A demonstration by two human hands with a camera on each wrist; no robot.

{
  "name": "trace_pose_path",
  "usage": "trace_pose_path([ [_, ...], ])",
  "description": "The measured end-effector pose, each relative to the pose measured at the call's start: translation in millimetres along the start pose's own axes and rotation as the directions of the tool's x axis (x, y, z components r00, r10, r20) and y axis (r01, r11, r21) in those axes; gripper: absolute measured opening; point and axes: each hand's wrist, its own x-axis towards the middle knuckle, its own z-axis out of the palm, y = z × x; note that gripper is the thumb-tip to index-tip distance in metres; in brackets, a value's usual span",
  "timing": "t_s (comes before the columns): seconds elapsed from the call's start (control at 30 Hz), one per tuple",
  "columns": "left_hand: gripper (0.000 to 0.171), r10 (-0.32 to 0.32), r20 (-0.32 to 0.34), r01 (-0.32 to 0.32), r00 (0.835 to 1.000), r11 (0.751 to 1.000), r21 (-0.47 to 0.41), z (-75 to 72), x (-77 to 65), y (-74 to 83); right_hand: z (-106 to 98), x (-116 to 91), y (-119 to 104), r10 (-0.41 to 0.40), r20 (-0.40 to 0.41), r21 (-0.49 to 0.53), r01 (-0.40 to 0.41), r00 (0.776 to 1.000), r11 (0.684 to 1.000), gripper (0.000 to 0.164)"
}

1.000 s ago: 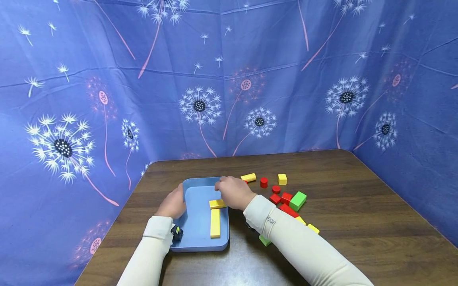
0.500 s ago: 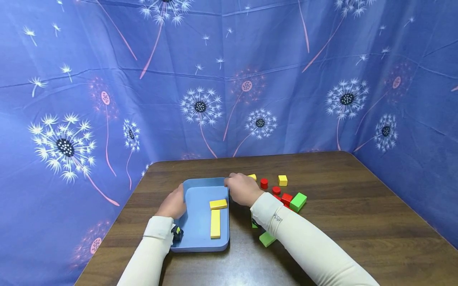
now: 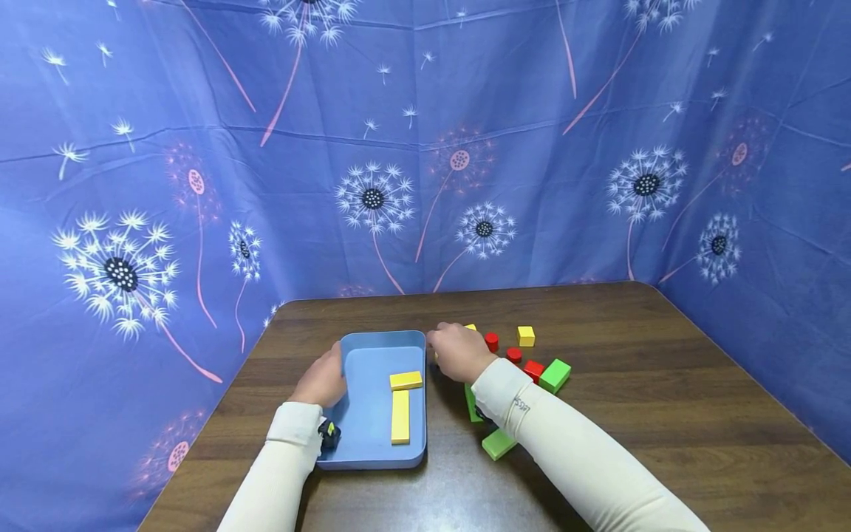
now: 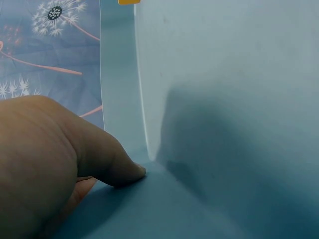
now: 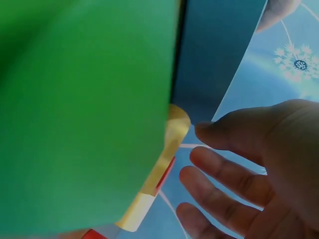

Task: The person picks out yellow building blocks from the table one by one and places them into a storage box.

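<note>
The head view shows a big blue dandelion-print cloth [image 3: 565, 148] hanging behind a brown wood-grain table [image 3: 665, 384]. Two cream sleeves [image 3: 585, 473] reach in from the near side. On the left part of the table sits a blue tray [image 3: 359, 432], flat, with low walls. The left hand [image 3: 322, 378] pinches the tray's left wall, with the thumb on the inside and other fingers outside. The right hand [image 3: 462, 353] is just past the tray's right wall; close up, its thumb and bent fingers are spread a little apart, and it has hold of nothing. A yellow piece [image 5: 177, 127] is near its thumb. Inside the tray, a long yellow block [image 3: 400, 417] lies along the right side, and another yellow block [image 3: 406, 380] lies crosswise just beyond its far end. Out on the table are a green block [image 3: 555, 376] right beside a red block [image 3: 533, 370], a green block near the right sleeve [image 3: 499, 444], a yellow cube [image 3: 526, 336] farther back, and two little red cylinders [image 3: 491, 341].
</note>
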Motion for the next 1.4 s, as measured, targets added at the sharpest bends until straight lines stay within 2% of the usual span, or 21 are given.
trace_pose_path([
  [0.4,0.068,-0.019,0.01,0.02,1.0,1.0,-0.007,1.3,-0.5,-0.2,9,0,5,0.052,0.031,-0.014,-0.051,0.998,0.999,0.027],
  [0.8,0.067,-0.011,-0.005,0.011,1.0,1.0,-0.003,1.6,-0.8,-0.2,12,-4,3,0.033,-0.022,-0.026,-0.033,0.999,0.999,0.018],
  [1.4,0.066,0.002,-0.003,-0.002,1.0,1.0,-0.003,2.3,1.4,-3.1,14,-6,-2,0.024,-0.024,-0.071,-0.026,0.999,0.997,0.012],
])
